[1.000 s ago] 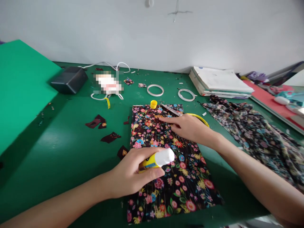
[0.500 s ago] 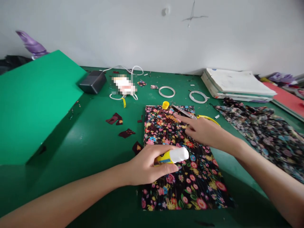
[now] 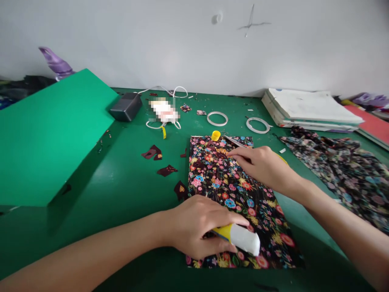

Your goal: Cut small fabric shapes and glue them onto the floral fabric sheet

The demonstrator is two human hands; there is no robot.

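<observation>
My left hand [image 3: 209,227] is wrapped round a glue stick [image 3: 244,239] with a yellow body and a white end, held low over the near half of a flowered black fabric piece [image 3: 231,202]. Toward the fabric's far end, my right hand [image 3: 258,164] has its fingertips drawn together at the edge of a small brown fabric cut-out [image 3: 221,152] with an orange border. Scissors [image 3: 233,140] with yellow handles lie partly hidden behind that hand. A yellow cap [image 3: 215,136] rests at the fabric's far edge, close to the scissors' tips.
Dark scraps [image 3: 167,170] lie left of the fabric. Behind are two white rings [image 3: 217,119], a black box [image 3: 126,107] and a corded pixelated item [image 3: 164,110]. A green board [image 3: 54,142] leans at left; stacked books [image 3: 313,107] and crumpled cloth [image 3: 337,162] lie right.
My left hand has brought the glue stick nearer to me and to the right, tipping its white end downward. My right index finger, stretched out before, has drawn in at the cut-out.
</observation>
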